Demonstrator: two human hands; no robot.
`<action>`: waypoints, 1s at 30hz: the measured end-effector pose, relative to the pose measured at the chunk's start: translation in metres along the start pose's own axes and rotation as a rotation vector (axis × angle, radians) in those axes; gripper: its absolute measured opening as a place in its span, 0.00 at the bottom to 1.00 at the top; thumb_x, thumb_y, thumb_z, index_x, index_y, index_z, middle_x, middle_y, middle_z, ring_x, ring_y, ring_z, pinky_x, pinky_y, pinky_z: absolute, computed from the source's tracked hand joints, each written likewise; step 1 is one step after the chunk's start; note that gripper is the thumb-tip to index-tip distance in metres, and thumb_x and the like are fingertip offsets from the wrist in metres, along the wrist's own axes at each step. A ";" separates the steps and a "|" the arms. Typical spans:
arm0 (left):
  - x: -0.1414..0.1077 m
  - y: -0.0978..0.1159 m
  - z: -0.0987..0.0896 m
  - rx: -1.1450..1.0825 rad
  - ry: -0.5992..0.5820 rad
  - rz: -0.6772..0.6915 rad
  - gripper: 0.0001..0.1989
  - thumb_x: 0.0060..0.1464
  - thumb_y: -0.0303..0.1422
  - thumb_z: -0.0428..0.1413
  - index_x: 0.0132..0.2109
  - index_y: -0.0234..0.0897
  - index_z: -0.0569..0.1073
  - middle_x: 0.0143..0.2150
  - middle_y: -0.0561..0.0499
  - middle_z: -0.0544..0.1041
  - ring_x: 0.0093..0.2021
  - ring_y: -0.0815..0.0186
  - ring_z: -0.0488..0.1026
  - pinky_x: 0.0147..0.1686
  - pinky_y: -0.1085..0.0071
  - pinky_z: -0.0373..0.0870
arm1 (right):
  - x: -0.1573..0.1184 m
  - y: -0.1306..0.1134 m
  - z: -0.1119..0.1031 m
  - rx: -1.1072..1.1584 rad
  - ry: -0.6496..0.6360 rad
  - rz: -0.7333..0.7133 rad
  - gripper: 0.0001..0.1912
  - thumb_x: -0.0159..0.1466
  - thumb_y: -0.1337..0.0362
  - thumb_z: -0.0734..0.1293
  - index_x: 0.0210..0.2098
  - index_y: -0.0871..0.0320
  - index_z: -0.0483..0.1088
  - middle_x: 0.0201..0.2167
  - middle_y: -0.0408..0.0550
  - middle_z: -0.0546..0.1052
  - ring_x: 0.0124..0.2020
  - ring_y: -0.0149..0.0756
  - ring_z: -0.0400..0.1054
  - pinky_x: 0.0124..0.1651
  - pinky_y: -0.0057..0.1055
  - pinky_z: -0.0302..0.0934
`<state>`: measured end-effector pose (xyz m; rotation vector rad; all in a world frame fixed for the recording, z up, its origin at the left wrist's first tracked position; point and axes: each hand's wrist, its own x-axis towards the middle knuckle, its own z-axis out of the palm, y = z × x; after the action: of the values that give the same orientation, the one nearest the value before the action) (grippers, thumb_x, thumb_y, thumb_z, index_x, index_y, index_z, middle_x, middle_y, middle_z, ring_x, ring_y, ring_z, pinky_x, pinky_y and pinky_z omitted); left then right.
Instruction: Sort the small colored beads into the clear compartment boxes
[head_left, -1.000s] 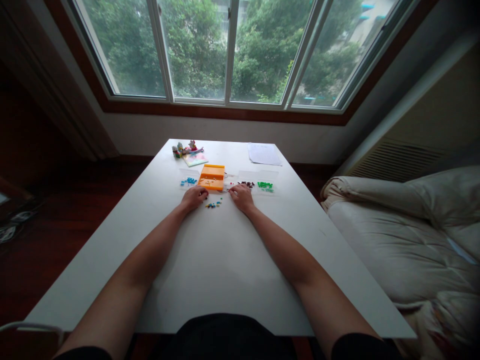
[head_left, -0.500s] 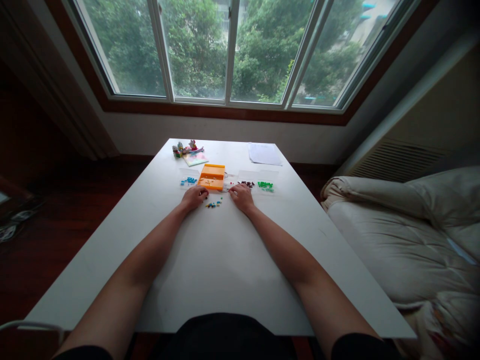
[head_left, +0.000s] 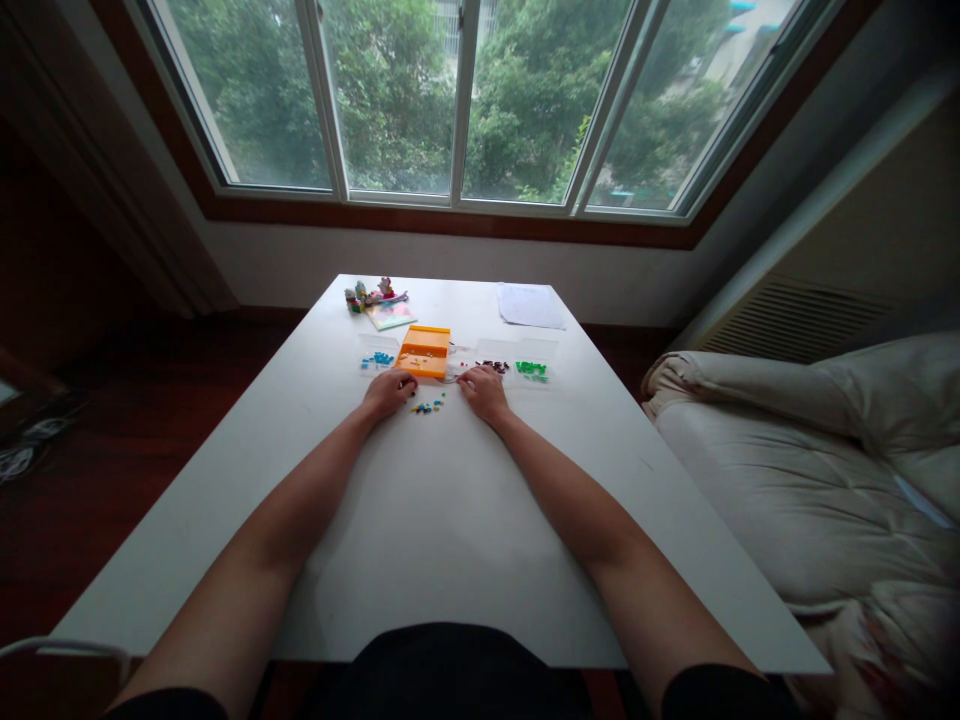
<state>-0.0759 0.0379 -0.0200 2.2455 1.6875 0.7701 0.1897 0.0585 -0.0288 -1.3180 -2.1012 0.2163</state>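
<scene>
My left hand [head_left: 389, 393] rests on the white table with its fingers curled, just in front of an orange tray [head_left: 424, 350]. What its fingertips hold, if anything, is too small to make out. To the right of the tray, my right hand [head_left: 484, 392] lies with thumb and fingers drawn together, pointing left; its contents are unclear too. Between the hands is a loose cluster of tiny blue, yellow and green pieces [head_left: 427, 408]. A small dark piece sits by the left fingertips. Thin cord-like lines show beside the tray, near my right fingertips.
Clear boxes hold blue pieces [head_left: 377, 360] on the left, dark brown pieces [head_left: 493, 367] and green pieces [head_left: 531, 371] on the right. Small figures [head_left: 375, 294], a pastel card [head_left: 391, 316] and white paper sheets [head_left: 531, 306] lie farther back. A beige sofa [head_left: 795, 480] stands right.
Both hands stay almost where they were, and the small pieces look the same. The view has shifted very slightly.
</scene>
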 end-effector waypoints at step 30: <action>-0.001 0.001 -0.004 0.003 -0.013 -0.009 0.11 0.58 0.36 0.54 0.39 0.39 0.81 0.38 0.48 0.80 0.38 0.62 0.72 0.39 0.68 0.67 | 0.000 0.001 0.004 0.000 -0.017 -0.012 0.09 0.68 0.62 0.66 0.39 0.54 0.80 0.43 0.50 0.80 0.53 0.45 0.64 0.60 0.42 0.53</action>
<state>-0.0769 0.0356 -0.0167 2.2386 1.6928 0.7498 0.1880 0.0597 -0.0318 -1.3079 -2.1222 0.2235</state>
